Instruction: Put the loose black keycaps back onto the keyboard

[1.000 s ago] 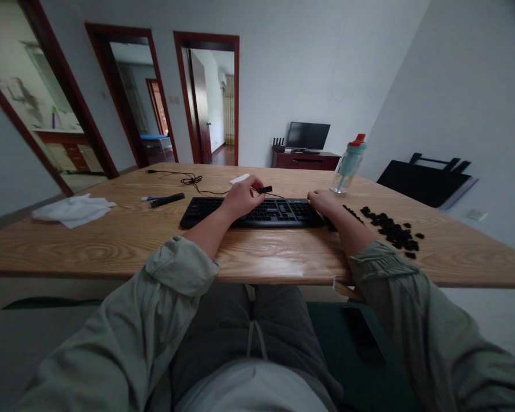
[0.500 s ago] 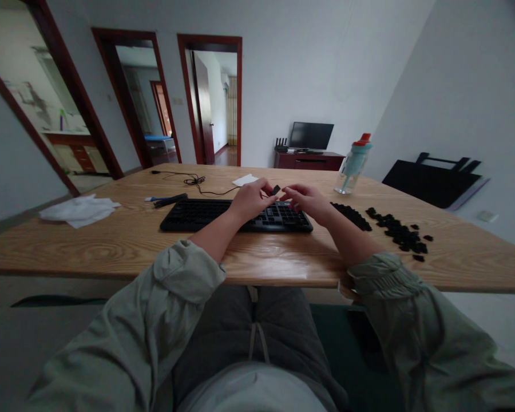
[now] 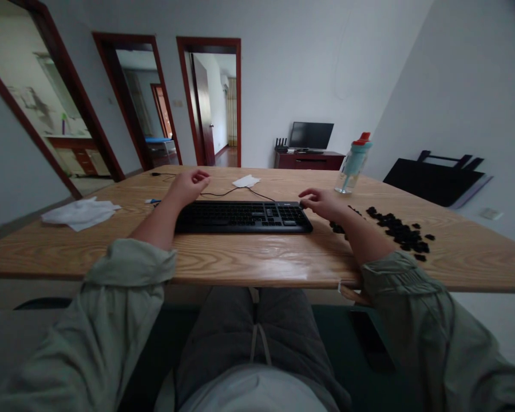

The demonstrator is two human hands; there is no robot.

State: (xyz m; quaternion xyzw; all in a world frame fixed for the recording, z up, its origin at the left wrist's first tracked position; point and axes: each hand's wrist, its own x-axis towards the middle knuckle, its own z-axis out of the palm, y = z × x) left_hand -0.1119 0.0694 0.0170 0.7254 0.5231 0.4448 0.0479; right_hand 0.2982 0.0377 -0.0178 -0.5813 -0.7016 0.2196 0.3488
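A black keyboard point(image 3: 240, 216) lies across the wooden table point(image 3: 257, 257) in front of me. My left hand point(image 3: 189, 184) hovers behind the keyboard's left end, over the thin black cable point(image 3: 223, 193), with its fingers curled in; I cannot make out what they hold, if anything. My right hand point(image 3: 321, 200) sits at the keyboard's far right corner with thumb and fingertips pinched together; what is between them is too small to name. A scatter of several loose black keycaps point(image 3: 397, 232) lies on the table to the right of that hand.
A clear bottle with a red cap point(image 3: 354, 163) stands behind the keycaps. A white cloth point(image 3: 79, 212) lies at the far left, a blue pen point(image 3: 152, 201) beside my left forearm, a white paper point(image 3: 245, 181) behind the keyboard. A folded black stand point(image 3: 433, 180) leans on the right wall.
My hands, which met over the keyboard's middle around a small black piece, have parted. The left swung out to the far left; the right drew back to the keyboard's right end.
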